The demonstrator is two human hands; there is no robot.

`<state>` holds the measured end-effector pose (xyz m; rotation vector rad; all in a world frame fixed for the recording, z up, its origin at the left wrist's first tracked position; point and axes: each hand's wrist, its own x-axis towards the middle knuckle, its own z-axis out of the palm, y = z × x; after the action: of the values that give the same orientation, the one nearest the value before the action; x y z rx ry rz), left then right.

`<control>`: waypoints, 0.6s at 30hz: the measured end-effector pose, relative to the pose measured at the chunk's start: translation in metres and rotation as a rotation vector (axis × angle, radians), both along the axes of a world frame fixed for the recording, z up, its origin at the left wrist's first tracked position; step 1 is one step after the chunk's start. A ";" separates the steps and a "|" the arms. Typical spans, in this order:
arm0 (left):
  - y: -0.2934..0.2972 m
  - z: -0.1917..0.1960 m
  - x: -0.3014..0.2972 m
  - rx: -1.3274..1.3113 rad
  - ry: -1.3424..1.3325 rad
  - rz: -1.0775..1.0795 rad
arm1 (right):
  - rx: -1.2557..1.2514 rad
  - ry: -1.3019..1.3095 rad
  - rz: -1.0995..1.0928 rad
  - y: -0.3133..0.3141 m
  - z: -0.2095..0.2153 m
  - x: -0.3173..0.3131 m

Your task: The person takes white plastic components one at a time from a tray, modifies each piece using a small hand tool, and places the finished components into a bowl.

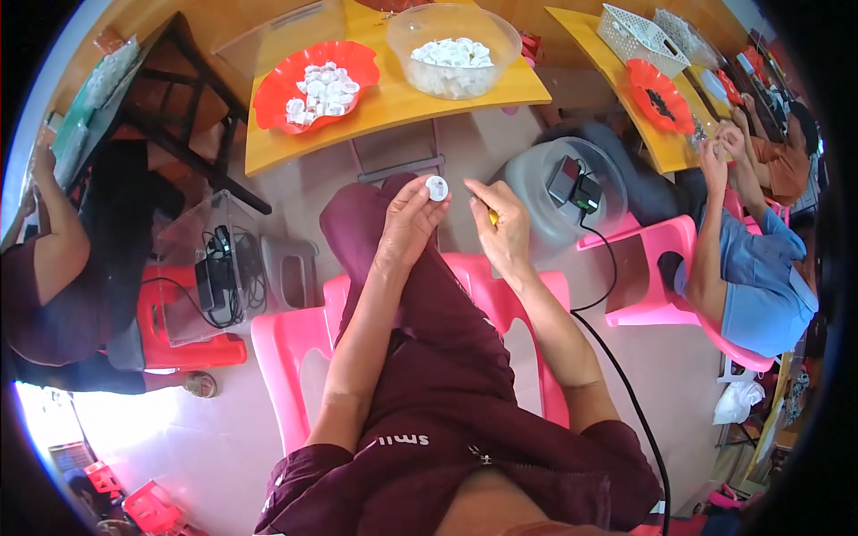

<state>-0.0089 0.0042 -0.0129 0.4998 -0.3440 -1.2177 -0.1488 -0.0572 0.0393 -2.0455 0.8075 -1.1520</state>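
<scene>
Red scalloped plastic bowl (315,85) of white caps set on yellow wooden desk (393,103) at upper left, small round white plastic cap (437,188) pinched in left hand (409,219) at centre, thin yellow-handled tool (491,214) gripped by right hand (502,228) just beside, clear plastic tub (454,49) seen above.

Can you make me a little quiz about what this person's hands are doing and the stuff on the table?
1. True or false: the left hand holds a small round white piece up in its fingers.
2. What colour is the thin tool in the right hand?
3. Which holds white pieces on the yellow table? A) only the red dish B) only the clear bowl C) both

Key
1. True
2. Yellow; only a short bit shows.
3. C
</scene>
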 end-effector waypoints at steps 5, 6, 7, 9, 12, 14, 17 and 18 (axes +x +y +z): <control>0.000 0.001 -0.001 0.021 -0.045 -0.010 | -0.095 0.125 -0.022 0.008 0.001 -0.003; 0.001 0.000 -0.002 0.023 -0.044 -0.012 | -0.128 0.155 -0.027 0.009 0.001 -0.002; 0.002 0.000 -0.002 0.027 -0.043 -0.002 | -0.161 0.185 -0.031 0.009 0.001 -0.002; 0.001 0.000 -0.002 0.031 -0.040 0.004 | -0.164 0.201 -0.037 0.010 0.001 -0.001; -0.001 -0.002 -0.002 0.052 -0.052 0.025 | -0.158 0.219 -0.039 0.010 0.003 -0.001; -0.003 -0.003 -0.001 0.072 -0.066 0.023 | -0.149 0.222 -0.038 0.010 0.005 -0.001; -0.001 -0.003 0.001 0.066 -0.044 -0.001 | -0.098 0.136 -0.034 0.008 0.005 0.000; -0.001 -0.002 0.001 0.063 -0.044 0.000 | -0.071 0.057 -0.028 0.006 0.003 0.001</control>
<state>-0.0079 0.0035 -0.0144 0.5818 -0.3433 -1.2217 -0.1481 -0.0508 0.0423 -2.1397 0.8364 -1.1575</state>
